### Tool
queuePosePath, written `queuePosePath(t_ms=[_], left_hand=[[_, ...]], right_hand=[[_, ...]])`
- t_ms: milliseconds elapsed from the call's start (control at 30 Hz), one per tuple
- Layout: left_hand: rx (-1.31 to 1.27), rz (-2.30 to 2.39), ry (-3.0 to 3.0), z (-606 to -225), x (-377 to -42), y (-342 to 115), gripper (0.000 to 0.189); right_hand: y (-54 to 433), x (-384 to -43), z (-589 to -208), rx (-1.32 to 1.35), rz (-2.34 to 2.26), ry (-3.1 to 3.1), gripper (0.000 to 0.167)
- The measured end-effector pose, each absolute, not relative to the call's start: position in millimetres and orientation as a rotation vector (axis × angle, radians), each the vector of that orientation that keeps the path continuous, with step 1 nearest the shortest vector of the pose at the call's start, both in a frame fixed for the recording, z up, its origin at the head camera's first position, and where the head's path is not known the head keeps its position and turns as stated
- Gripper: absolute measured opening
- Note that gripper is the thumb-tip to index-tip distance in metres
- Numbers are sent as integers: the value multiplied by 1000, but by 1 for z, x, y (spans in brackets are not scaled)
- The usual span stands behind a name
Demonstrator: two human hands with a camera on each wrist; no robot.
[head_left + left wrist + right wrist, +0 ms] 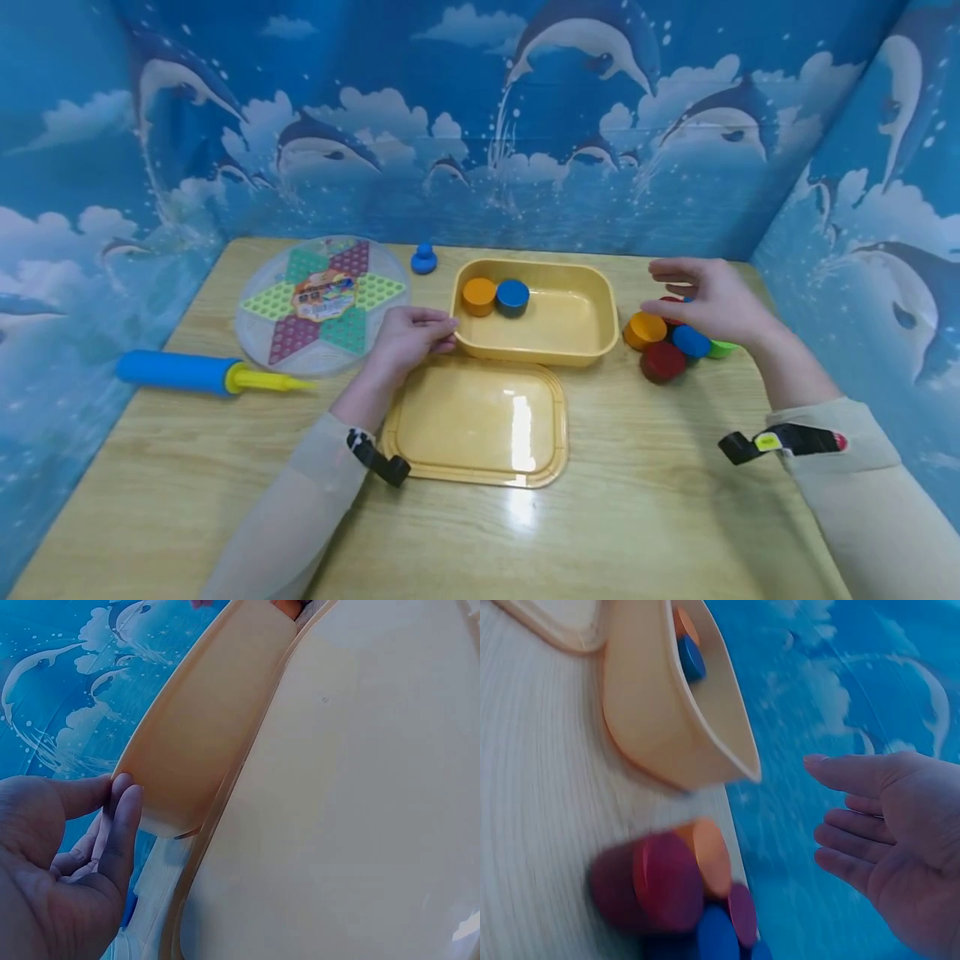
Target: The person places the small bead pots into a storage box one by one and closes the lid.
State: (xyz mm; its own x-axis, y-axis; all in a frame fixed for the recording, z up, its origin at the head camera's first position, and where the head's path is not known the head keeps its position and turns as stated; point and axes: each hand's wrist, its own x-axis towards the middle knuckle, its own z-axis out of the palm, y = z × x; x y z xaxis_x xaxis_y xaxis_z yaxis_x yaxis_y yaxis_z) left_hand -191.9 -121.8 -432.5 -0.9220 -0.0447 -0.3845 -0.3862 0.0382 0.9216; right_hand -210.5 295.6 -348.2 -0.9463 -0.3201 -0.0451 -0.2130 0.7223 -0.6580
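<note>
My left hand (412, 337) pinches the left rim of a yellow plastic box (540, 354) between thumb and fingertips, as the left wrist view also shows. Inside the box, an orange round block (478, 297) and a blue round block (513, 298) stand side by side at the left end. To the right, my right hand (708, 296) hovers over a cluster of round blocks with its fingers spread and nothing in them. That cluster has an orange block (645, 331), a dark red block (663, 362), a blue block (691, 341) and a green one (722, 349).
A yellow lid (476, 425) lies flat in front of the box. On the left are a round Chinese checkers board (322, 304) and a blue and yellow toy pump (213, 375). A small blue knobbed piece (423, 259) stands behind. Dolphin-printed curtains (480, 125) surround the wooden table (645, 517).
</note>
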Motion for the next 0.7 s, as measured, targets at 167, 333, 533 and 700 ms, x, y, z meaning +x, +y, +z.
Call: queuePosePath(t_ms=[167,333,533,700], left_hand=[[-442,1963,2074,-431,-191,-121,25],[-437,1985,2065,-432,-191,-124,27],[-438,1996,2047,-433,-190,-126,28],[-421,1999,2043,-432,-191,-122,28]], right_hand=[[328,-201,-346,-344,-979,2815,69],[355,-201,-354,-285,-992,2800,71],[385,-201,-379,-218,-918,2772,79],[406,-197,-400,-166,-889,2730,89]])
